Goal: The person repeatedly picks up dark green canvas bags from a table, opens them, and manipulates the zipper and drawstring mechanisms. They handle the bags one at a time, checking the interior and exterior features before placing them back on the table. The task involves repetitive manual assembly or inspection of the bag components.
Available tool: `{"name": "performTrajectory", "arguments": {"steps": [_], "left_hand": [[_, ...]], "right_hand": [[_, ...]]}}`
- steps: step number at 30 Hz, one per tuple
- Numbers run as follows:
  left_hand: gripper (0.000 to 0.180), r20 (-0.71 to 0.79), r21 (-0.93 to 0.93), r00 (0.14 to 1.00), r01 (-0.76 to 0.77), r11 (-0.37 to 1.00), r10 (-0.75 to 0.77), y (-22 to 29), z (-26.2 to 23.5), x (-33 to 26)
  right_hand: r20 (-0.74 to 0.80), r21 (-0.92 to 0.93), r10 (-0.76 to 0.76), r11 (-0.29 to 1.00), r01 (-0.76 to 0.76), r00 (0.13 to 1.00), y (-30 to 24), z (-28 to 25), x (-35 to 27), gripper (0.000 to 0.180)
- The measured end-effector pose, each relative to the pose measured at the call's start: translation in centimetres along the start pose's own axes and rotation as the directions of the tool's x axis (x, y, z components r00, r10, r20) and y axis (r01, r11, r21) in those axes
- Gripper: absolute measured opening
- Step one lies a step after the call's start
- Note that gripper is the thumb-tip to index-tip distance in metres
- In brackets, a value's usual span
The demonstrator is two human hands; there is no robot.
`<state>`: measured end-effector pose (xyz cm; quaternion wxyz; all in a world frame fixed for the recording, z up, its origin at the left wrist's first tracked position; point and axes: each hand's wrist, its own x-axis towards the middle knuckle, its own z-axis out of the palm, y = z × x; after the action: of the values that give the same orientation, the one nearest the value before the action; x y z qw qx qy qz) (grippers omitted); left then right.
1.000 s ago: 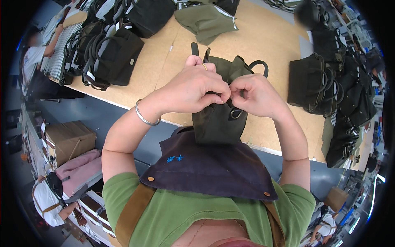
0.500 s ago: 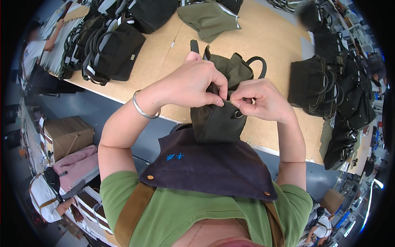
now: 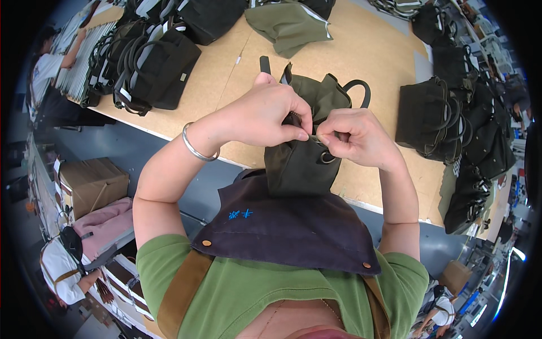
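Observation:
A dark olive handbag (image 3: pixel 302 169) stands at the table's near edge, close against my apron (image 3: pixel 288 226). Its top edge is pinched by both hands, their fingertips almost touching. My left hand (image 3: pixel 276 113), with a silver bangle on the wrist, is closed on the left part of the edge. Just beside it, my right hand (image 3: pixel 357 135) pinches the same edge between thumb and forefinger. Below the right fingers sits a round metal ring (image 3: pixel 327 157). A dark handle (image 3: pixel 361 90) arches up behind, and the bag's far side is slumped and creased.
Dark handbags (image 3: pixel 164 70) crowd the table's left end, and more dark bags (image 3: pixel 429 116) stand at the right. An olive cloth piece (image 3: pixel 289 28) lies at the back. A brown-wrapped box (image 3: pixel 93 183) is left of the table. Other people (image 3: pixel 51 70) are farther off.
The fingertips have drawn slightly apart along the bag's edge. The bag and its handle have shifted a little to the right. Both hands keep their pinch.

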<state>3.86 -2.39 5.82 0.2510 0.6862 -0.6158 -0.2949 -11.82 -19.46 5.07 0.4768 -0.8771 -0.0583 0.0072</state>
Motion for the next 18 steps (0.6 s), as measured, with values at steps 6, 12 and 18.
{"name": "performTrajectory", "arguments": {"steps": [6, 12, 18], "left_hand": [[0.018, -0.022, 0.022, 0.997, -0.073, 0.997, 0.074, -0.4, 0.2, -0.2], [0.038, -0.002, -0.097, 1.000, -0.011, 0.995, 0.010, -0.4, -0.6, -0.1], [0.035, -0.053, -0.162, 0.992, -0.121, 0.979, 0.114, -1.1, -0.4, -0.4]], "right_hand": [[0.002, 0.055, 0.000, 0.999, -0.001, 1.000, 0.5, 0.1, -0.1, 0.006], [0.021, 0.074, 0.022, 0.997, -0.024, 1.000, 0.8, -0.1, -0.1, 0.006], [0.021, 0.065, 0.027, 0.998, -0.028, 0.999, 0.6, -0.1, -0.1, 0.006]]}}
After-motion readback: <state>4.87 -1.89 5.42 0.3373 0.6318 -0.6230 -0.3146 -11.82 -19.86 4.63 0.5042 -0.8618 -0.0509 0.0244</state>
